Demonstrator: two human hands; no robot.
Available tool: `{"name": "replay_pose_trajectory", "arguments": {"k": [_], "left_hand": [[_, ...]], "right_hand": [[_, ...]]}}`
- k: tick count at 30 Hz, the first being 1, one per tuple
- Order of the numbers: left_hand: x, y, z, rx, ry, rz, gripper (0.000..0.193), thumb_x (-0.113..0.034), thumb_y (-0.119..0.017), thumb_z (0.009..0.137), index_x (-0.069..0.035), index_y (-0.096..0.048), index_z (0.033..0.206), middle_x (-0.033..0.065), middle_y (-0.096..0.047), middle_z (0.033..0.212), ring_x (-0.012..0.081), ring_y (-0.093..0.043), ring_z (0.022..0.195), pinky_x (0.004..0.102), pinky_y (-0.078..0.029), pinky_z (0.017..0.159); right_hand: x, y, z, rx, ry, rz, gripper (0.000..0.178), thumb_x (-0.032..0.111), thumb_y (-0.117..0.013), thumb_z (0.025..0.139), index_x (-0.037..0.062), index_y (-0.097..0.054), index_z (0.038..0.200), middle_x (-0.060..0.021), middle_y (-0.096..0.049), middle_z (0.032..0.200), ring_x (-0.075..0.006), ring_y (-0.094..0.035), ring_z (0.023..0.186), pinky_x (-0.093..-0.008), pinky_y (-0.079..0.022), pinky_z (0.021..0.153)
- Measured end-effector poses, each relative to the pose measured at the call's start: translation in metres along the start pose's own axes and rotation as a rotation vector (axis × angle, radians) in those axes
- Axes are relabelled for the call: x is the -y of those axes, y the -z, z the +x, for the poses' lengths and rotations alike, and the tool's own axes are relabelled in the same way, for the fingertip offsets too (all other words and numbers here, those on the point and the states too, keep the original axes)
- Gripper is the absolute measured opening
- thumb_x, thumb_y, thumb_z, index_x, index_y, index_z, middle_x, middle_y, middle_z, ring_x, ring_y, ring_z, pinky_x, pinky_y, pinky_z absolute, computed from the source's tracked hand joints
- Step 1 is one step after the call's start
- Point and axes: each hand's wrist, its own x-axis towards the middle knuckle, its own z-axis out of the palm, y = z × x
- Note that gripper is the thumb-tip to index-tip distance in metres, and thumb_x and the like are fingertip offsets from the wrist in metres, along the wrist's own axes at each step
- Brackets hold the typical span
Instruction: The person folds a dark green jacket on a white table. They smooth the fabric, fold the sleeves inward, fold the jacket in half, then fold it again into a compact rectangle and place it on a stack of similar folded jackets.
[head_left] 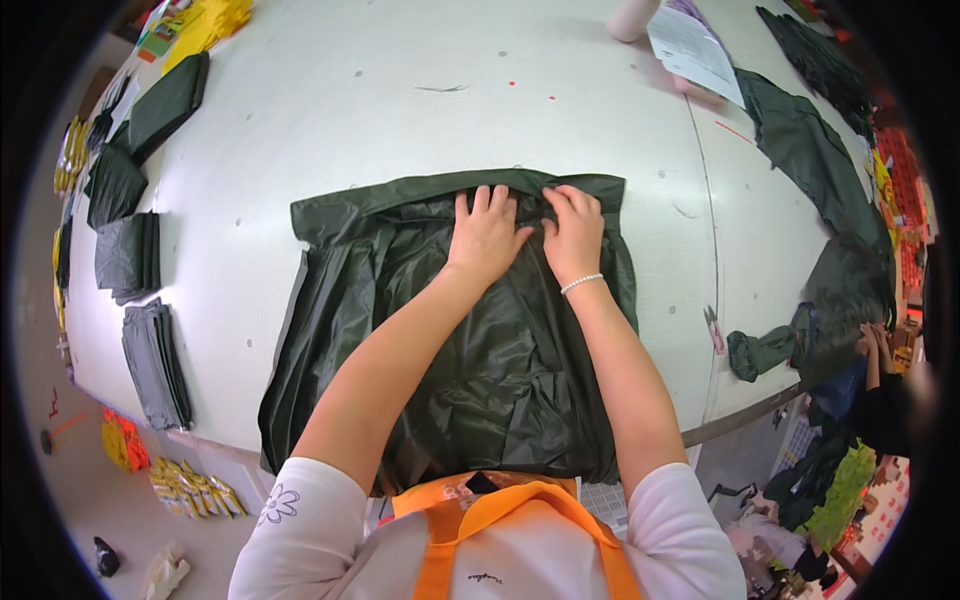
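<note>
Cloth and surface under my hands
Dark green garment (pixel 470 340): thin, crinkled, faintly glossy synthetic cloth. Tabletop (pixel 380 120): smooth, matt, pale grey.

Garment workshop / packing room: big white worktable (pixel 400 110) w/ stacks of folded dark cloth (pixel 135 255), yellow packets (pixel 190 490) on floor, co-worker (pixel 885 385) at right w/ more fabric.

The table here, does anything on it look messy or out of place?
Mostly tidy: folded dark pieces sit stacked at the left edge. One dark garment on the right hangs bunched over the table edge, unlike the flat green garment under both hands.
</note>
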Motion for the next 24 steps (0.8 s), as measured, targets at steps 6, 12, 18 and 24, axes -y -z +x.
{"name": "replay_pose_trajectory", "arguments": {"k": [6,12,18,24], "left_hand": [[0.001,-0.015,0.012,0.048,0.031,0.010,0.038,-0.028,-0.064,0.082,-0.004,-0.059,0.112,0.0068,-0.052,0.106,0.0256,-0.049,0.097,0.0381,-0.042,0.079],[-0.005,-0.007,0.026,-0.069,0.378,-0.347,0.019,-0.017,-0.065,0.079,-0.007,-0.061,0.095,0.0084,-0.055,0.102,0.0282,-0.051,0.098,0.0408,-0.041,0.081],[-0.014,-0.021,0.022,-0.193,0.220,-0.296,0.007,-0.010,-0.059,0.077,-0.011,-0.058,0.084,0.0061,-0.056,0.088,0.0274,-0.054,0.087,0.0419,-0.039,0.077],[-0.013,-0.013,0.018,-0.146,0.140,-0.186,0.009,-0.016,-0.062,0.074,-0.009,-0.060,0.080,0.0063,-0.058,0.085,0.0254,-0.054,0.088,0.0429,-0.039,0.078]], "right_hand": [[-0.024,-0.008,0.014,0.164,-0.079,-0.013,0.016,0.007,-0.068,0.074,0.0112,-0.063,0.089,-0.0034,-0.061,0.092,-0.0257,-0.053,0.096,-0.0407,-0.039,0.083],[-0.019,0.005,0.022,0.286,0.001,0.074,0.007,0.011,-0.065,0.079,0.0095,-0.063,0.085,-0.0050,-0.064,0.088,-0.0259,-0.055,0.092,-0.0392,-0.039,0.083],[-0.013,0.015,0.023,0.280,0.039,0.051,0.006,0.010,-0.063,0.080,0.0093,-0.063,0.085,-0.0035,-0.064,0.088,-0.0245,-0.055,0.091,-0.0384,-0.038,0.083],[-0.011,0.019,0.017,0.208,0.011,0.181,0.006,0.010,-0.064,0.079,0.0099,-0.063,0.084,-0.0026,-0.064,0.085,-0.0243,-0.056,0.088,-0.0386,-0.039,0.080]]}}
